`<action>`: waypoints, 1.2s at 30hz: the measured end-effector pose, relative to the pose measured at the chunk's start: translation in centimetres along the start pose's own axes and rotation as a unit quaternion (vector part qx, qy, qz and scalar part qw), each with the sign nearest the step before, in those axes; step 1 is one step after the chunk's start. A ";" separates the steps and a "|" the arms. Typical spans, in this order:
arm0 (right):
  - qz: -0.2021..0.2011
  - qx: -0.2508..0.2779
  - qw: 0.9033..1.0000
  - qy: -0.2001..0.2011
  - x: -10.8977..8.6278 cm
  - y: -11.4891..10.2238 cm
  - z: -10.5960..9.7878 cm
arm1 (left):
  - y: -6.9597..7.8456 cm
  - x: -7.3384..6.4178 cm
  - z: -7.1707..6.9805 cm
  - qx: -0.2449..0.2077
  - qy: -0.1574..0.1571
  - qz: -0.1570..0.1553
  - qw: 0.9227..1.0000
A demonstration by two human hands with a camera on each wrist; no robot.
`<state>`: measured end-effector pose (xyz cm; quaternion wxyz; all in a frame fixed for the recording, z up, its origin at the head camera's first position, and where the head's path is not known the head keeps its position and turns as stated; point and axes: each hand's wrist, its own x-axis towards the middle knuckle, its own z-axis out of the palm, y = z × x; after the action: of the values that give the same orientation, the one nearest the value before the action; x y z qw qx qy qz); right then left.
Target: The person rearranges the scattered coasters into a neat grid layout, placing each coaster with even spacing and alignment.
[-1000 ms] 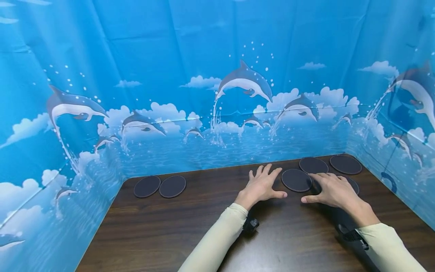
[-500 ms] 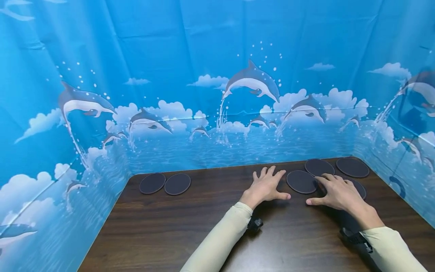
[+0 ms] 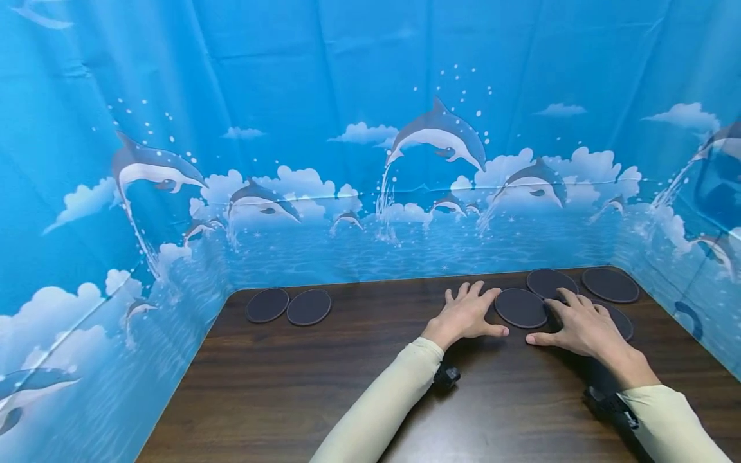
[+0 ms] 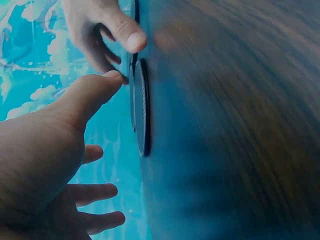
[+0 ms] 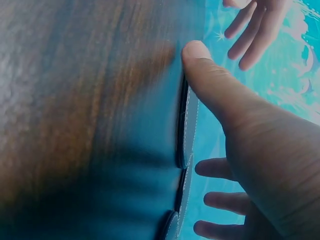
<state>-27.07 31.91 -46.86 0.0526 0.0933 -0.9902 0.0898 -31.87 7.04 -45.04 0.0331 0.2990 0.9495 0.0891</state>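
**Left hand (image 3: 463, 316) has edged in toward the right hand (image 3: 585, 328), discs (image 3: 550, 281) haven't budged**

Biggest thing first: a blue dolphin backdrop (image 3: 347, 96) wraps the far side and both ends of a dark wood tabletop (image 3: 278, 399). Two pale-sleeved arms (image 3: 379, 405) reach across it.

Both hands are out by the group at the far right, and each grip is wide: fingers spread, thumbs toward each other, nothing held. Left one is just beside the front disc (image 3: 521, 308); right one partly hides the disc to its right (image 3: 621, 321). Can't tell if any fingertip is actually touching.

Smallest stuff: six round dark discs, all lying flat. Four are bunched far right, and a pair (image 3: 309, 307) lies side by side far left.

My read: this is the reach, framing that front disc from two sides, no pick-up yet. Next move probably calls for lowering the fingertips and closing on its rim evenly, without nudging the neighbours.
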 end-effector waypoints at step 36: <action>0.024 0.006 1.000 -0.018 0.7 0.2 0.6 | -0.7 3.9 0.7 0.020 -0.044 0.031 0.998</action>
<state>-27.90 31.88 -47.38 0.0320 0.0714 -0.9924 0.0950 -35.35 8.85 -45.87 0.0664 0.3325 0.9390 0.0574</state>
